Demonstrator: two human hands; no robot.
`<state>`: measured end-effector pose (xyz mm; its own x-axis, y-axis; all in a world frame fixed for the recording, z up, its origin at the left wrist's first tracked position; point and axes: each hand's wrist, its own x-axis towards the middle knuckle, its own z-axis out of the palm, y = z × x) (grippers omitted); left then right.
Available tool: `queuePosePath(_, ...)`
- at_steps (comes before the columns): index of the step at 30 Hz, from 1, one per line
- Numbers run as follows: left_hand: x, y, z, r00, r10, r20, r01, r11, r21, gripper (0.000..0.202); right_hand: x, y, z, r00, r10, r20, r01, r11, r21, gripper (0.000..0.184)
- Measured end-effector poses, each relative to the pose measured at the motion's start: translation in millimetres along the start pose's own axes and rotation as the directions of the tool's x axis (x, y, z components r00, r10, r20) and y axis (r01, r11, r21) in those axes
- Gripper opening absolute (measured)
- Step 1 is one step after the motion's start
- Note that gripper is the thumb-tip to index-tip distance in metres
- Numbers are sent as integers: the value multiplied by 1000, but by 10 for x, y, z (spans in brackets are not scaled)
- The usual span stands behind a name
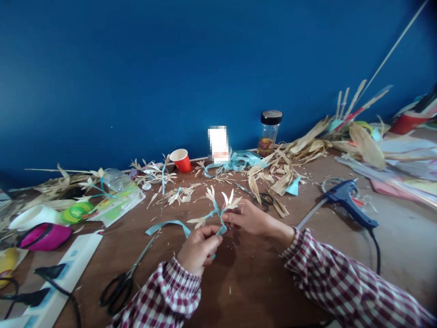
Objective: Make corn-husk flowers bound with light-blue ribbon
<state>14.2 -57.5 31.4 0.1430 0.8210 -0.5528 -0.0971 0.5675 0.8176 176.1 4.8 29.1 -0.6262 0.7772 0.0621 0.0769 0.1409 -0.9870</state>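
Note:
My left hand [199,246] is closed, pinching a light blue ribbon [167,225] that trails off to the left over the brown table [252,278]. My right hand [251,217] is closed on the stem of a small sprig of dried husk flowers [218,205], which is wrapped in the same blue ribbon. The two hands meet just above the table, with the sprig's pale petals pointing away from me. Both sleeves are red and white check.
Black scissors [124,280] lie left of my left arm. A blue glue gun [348,200] lies at the right, a second pair of scissors [259,197] behind the sprig. Husk scraps [290,159], a red cup [181,160], a jar [268,133] and a power strip [64,278] surround them.

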Motion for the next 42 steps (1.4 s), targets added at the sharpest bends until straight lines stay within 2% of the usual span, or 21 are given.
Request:
queuePosePath(6,-25,48,-39,997,-60,44,68,973,-220,26,-4,-17,-39,993,80,83,-89,990,112,31)
queuePosePath(11,41,-19,-48,992,-120,49,129,958,-255,33,-4,44,-43,984,126,123,-152,961,233,32)
queuePosePath(15,102,-51,-72,994,-106,5,102,944,-313,33,-15,116,-27,981,157,115,-186,932,310,30)
queuePosePath(21,141,-57,-108,992,-84,95,112,931,-346,32,-12,172,12,987,144,65,-157,943,295,19)
queuePosePath(24,158,-78,-103,994,-78,79,99,943,-318,34,0,163,24,991,126,35,-130,958,256,17)
queuePosePath(30,198,-135,-104,999,-31,29,37,973,-228,35,5,78,30,992,128,3,-128,989,69,13)
queuePosePath(35,208,-160,-106,999,-22,42,29,983,-179,34,5,-25,56,997,17,-74,-23,997,-73,13)
queuePosePath(38,213,-160,-96,999,-21,46,28,986,-167,34,5,-42,68,995,-49,-81,36,987,-157,17)
queuePosePath(42,221,-163,-66,999,11,51,-2,986,-167,33,-6,-53,88,994,-67,-89,46,974,-222,17)
